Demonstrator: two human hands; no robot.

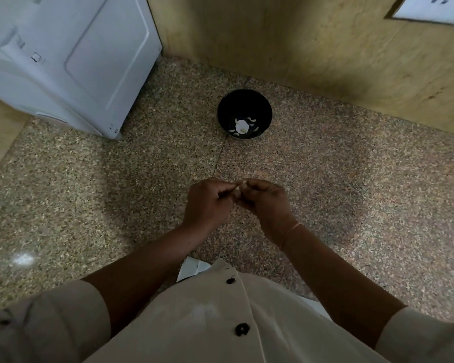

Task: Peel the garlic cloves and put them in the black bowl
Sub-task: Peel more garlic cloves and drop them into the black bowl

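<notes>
A black bowl stands on the speckled stone counter, well beyond my hands. Pale garlic pieces lie at its bottom. My left hand and my right hand meet in front of me above the counter. Between their fingertips they pinch a small pale garlic clove, mostly hidden by the fingers. Both hands have curled fingers.
A white appliance stands at the back left of the counter. A yellowish wall runs behind the bowl. A white paper or packet lies at the counter's near edge, partly under my cream shirt.
</notes>
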